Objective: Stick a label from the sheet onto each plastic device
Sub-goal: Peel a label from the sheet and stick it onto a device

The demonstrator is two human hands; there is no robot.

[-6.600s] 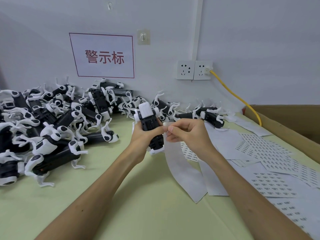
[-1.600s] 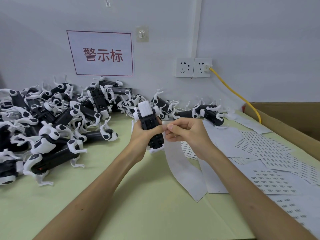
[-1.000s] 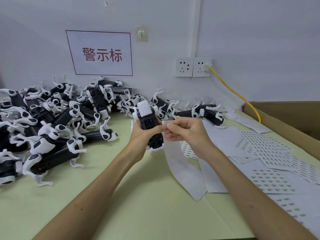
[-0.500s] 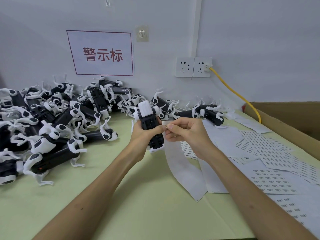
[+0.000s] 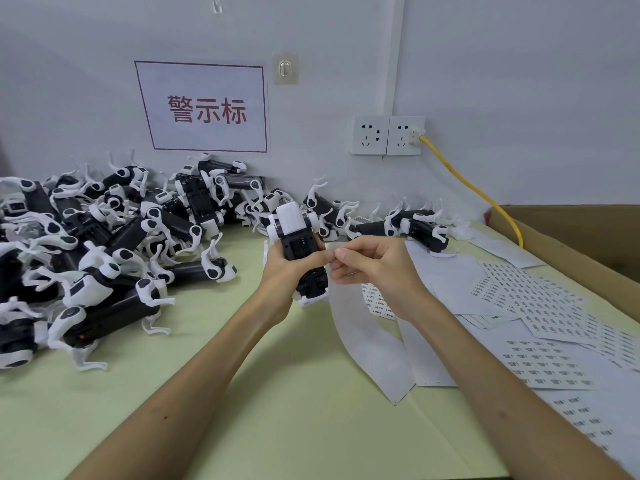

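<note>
One black-and-white device (image 5: 300, 242), one white sheet (image 5: 367, 337)

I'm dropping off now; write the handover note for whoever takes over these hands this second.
Left hand grips a black-and-white plastic device, held up.
Right hand pinches the top of a long white backing strip beside the left thumb.
Printed label sheets lie right, the pile of devices left.
Done: cannot tell if the held device is labelled.
Left: peel, stick, work through the pile.

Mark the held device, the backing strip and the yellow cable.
held device (image 5: 292, 220), head view, on its white end block.
backing strip (image 5: 367, 337), head view, on its bare middle.
yellow cable (image 5: 465, 182), head view, midway along its run.
</note>
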